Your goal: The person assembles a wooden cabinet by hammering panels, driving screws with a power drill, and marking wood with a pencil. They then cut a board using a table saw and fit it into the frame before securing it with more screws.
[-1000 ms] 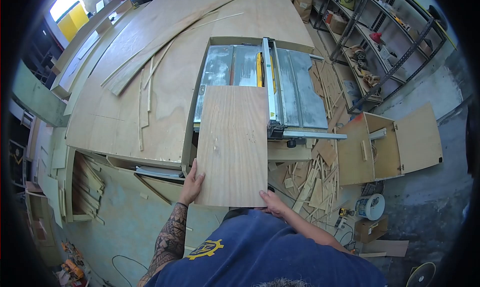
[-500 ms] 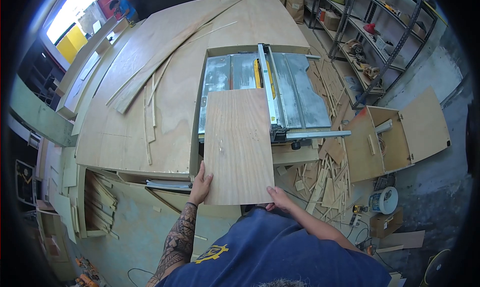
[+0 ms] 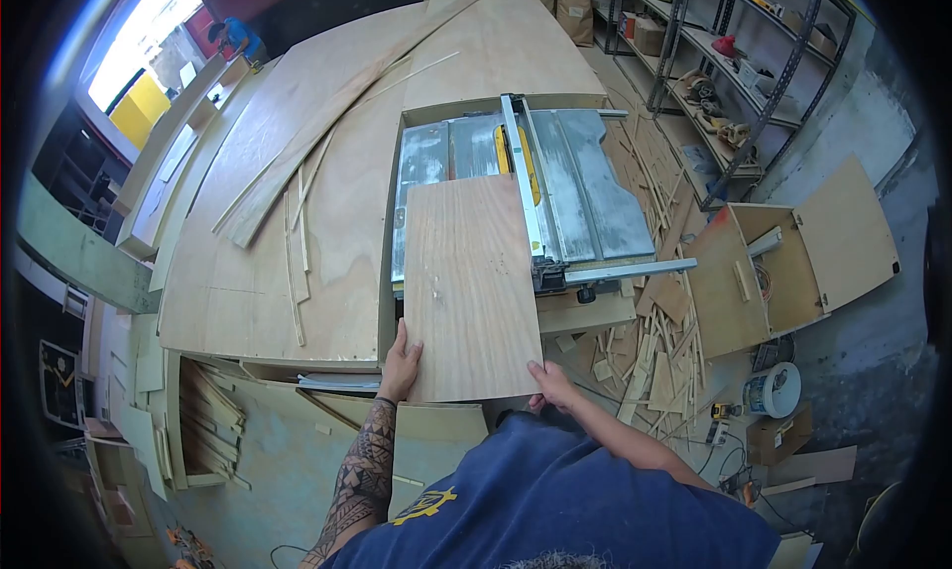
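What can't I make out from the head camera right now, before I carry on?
All in the head view:
Underside of the board: faces away from the camera.
Near left part of the metal table: covered by the board.
Right hand, its grip beneath the board: hidden by the board.
Orange items at lower left: dim, cut off by the bottom edge.
Far person in blue: too small to see what the hands do.
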{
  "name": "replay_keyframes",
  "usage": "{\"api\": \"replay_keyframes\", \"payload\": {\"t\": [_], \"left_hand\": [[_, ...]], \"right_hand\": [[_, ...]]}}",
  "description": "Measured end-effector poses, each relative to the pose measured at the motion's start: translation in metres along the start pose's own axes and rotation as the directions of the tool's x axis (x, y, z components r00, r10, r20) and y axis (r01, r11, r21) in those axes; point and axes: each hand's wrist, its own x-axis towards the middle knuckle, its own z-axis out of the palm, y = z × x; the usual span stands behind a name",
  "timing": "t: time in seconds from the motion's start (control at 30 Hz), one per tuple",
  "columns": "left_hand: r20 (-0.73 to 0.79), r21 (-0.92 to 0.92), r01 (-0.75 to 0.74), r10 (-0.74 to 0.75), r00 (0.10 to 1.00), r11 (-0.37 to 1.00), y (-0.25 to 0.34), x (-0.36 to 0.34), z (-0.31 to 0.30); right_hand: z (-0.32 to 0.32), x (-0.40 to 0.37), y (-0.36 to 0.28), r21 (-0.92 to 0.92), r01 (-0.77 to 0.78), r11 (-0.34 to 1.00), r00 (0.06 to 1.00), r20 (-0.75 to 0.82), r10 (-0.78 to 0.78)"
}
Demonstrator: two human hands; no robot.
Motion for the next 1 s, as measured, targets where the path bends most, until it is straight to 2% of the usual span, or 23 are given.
{"api": "replay_keyframes", "payload": {"t": [0.13, 0.17, 0.2, 0.23, 0.27, 0.3, 0.33, 0.37, 0.4, 0.43, 0.5, 0.57, 0.63, 0.7, 0.8, 0.93, 1.0], "left_hand": [[-0.039, -0.028, 0.017, -0.018, 0.999, 0.999, -0.007, 0.022, 0.003], [-0.054, -0.013, 0.002, -0.002, 0.999, 1.000, -0.010, 0.026, 0.002], [-0.057, -0.012, 0.003, -0.004, 0.998, 1.000, -0.009, 0.029, 0.002], [-0.063, 0.000, 0.007, -0.007, 0.998, 1.000, -0.006, 0.033, 0.003], [-0.069, 0.013, 0.013, -0.012, 0.998, 1.000, -0.003, 0.036, 0.003], [-0.072, 0.013, 0.015, -0.014, 0.997, 1.000, 0.002, 0.038, 0.002], [-0.051, 0.007, 0.032, -0.031, 0.998, 0.999, 0.008, 0.040, 0.002], [-0.031, -0.002, 0.048, -0.048, 0.998, 0.999, 0.014, 0.041, 0.002], [-0.036, -0.008, 0.050, -0.050, 0.998, 0.999, 0.015, 0.045, 0.002], [-0.046, 0.025, 0.048, -0.047, 0.998, 0.999, 0.015, 0.050, 0.002], [-0.061, 0.049, 0.042, -0.039, 0.997, 0.998, 0.008, 0.060, 0.003], [-0.133, -0.107, 0.078, -0.092, 0.987, 0.991, -0.006, 0.073, 0.004], [-0.174, -0.095, 0.086, -0.102, 0.980, 0.992, 0.013, 0.073, 0.008], [-0.345, 0.162, 0.095, -0.034, 0.938, 0.982, 0.018, 0.078, 0.009], [-0.382, 0.198, 0.117, -0.033, 0.923, 0.973, 0.023, 0.089, 0.010], [-0.316, 0.303, 0.105, -0.004, 0.949, 0.947, 0.028, 0.106, 0.003], [-0.277, 0.462, 0.201, -0.075, 0.958, 0.864, 0.031, 0.110, 0.004]], "right_hand": [[0.003, 0.019, 0.003, -0.052, 0.048, 0.997, 0.994, -0.100, -0.053], [0.007, 0.027, 0.010, -0.284, 0.118, 0.952, 0.948, -0.252, -0.193], [0.011, 0.032, 0.014, -0.508, 0.140, 0.850, 0.864, -0.357, -0.355], [0.017, 0.018, 0.001, -0.509, 0.141, 0.849, 0.865, -0.354, -0.356], [0.028, -0.018, -0.032, -0.762, 0.179, 0.623, 0.799, -0.258, -0.544], [0.038, -0.037, -0.056, -0.929, 0.176, 0.324, 0.722, -0.101, -0.684], [0.043, -0.035, -0.066, -0.930, 0.178, 0.321, 0.724, -0.097, -0.683], [0.047, -0.032, -0.075, -0.932, 0.309, 0.191, 0.764, 0.124, -0.633], [0.052, -0.030, -0.081, -0.893, 0.445, 0.073, 0.767, 0.337, -0.546], [0.059, -0.021, -0.083, -0.893, 0.445, 0.066, 0.766, 0.342, -0.544], [0.073, 0.009, -0.084, -0.866, 0.488, -0.106, 0.706, 0.463, -0.535], [0.082, 0.033, -0.090, -0.888, 0.447, -0.102, 0.734, 0.430, -0.526], [0.087, 0.048, -0.097, -0.907, 0.410, -0.093, 0.759, 0.396, -0.518], [0.089, 0.056, -0.104, -0.935, 0.315, -0.164, 0.788, 0.354, -0.505], [0.091, 0.065, -0.118, -0.942, 0.286, -0.173, 0.820, 0.334, -0.464], [0.090, 0.072, -0.134, -0.943, 0.279, -0.180, 0.815, 0.332, -0.475], [0.087, 0.076, -0.138, -0.944, 0.301, -0.139, 0.810, 0.330, -0.485]]}}
